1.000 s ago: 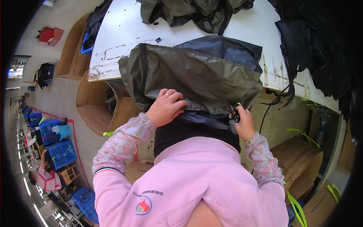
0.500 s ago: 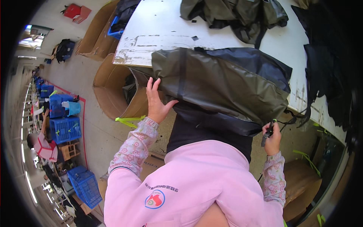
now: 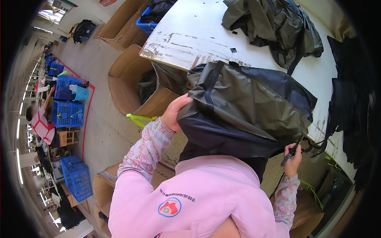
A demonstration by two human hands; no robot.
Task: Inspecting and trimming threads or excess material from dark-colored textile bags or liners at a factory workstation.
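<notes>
Head view, left hand (image 3: 176, 115): clamped on the left edge of the coated fabric (image 3: 250, 109), thumb uppermost; we find this a sound place to hold, near the dark band (image 3: 214, 81).
Coated fabric: olive with black panels, part on the near edge of the white table (image 3: 190, 33), part hanging toward us; we judge it light, limp and rather slippery, hardly fragile, so a seam or folded edge should hold better than the smooth middle.
Right hand (image 3: 293, 163): closed around a small dark tool (image 3: 289, 155) at the fabric's right corner; too small for us to tell its kind, or whether the fingers also pinch cloth.
Far-left aisle: we see a co-worker (image 3: 43, 126) in pink beside blue crates (image 3: 68, 114).
Floor (image 3: 101, 105): grey, with a red line (image 3: 85, 123) along the crates.
Open carton (image 3: 121, 75): brown, beside the table, dark cloth (image 3: 147, 85) inside.
White table: scuffed, with dark scraps (image 3: 233, 50) and a crumpled olive heap (image 3: 274, 27).
Black pieces (image 3: 347, 111): draped over its right side.
</notes>
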